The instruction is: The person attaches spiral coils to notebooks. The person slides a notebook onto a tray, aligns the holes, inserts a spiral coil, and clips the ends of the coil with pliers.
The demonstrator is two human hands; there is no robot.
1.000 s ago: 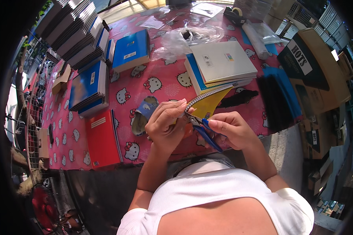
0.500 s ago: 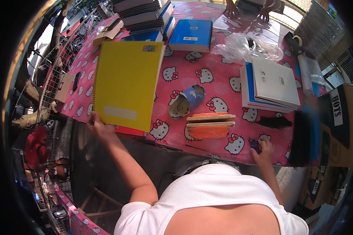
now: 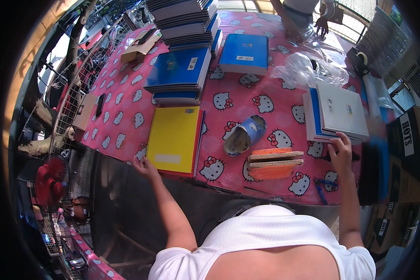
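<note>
A yellow spiral notebook [image 3: 173, 135] lies flat on a small pile near the table's front left. At its lower left corner is my left hand [image 3: 146, 169], palm partly up and fingers apart, not gripping it. My right hand [image 3: 341, 151] is over the front edge of the white spiral notebook [image 3: 338, 109] that tops a pile on the right, its fingers spread; whether they touch it I cannot tell. Blue-handled pliers [image 3: 320, 190] lie on the table near my right forearm. Between my hands are a blue slipper-like shoe [image 3: 245, 135] and an orange block with brown edges [image 3: 275, 163].
Tall stacks of blue notebooks [image 3: 184, 70] stand at the back left, with another blue pile [image 3: 244, 53] beside them. Crumpled clear plastic [image 3: 308, 70] lies farther back. Another person's hands [image 3: 321, 26] are at the far edge. Cardboard boxes [image 3: 408, 154] stand at right.
The yellow notebook, raised and tilted before, now lies flat, and my left hand has loosened from it. My right hand has let go of the pliers and moved up to the white notebook.
</note>
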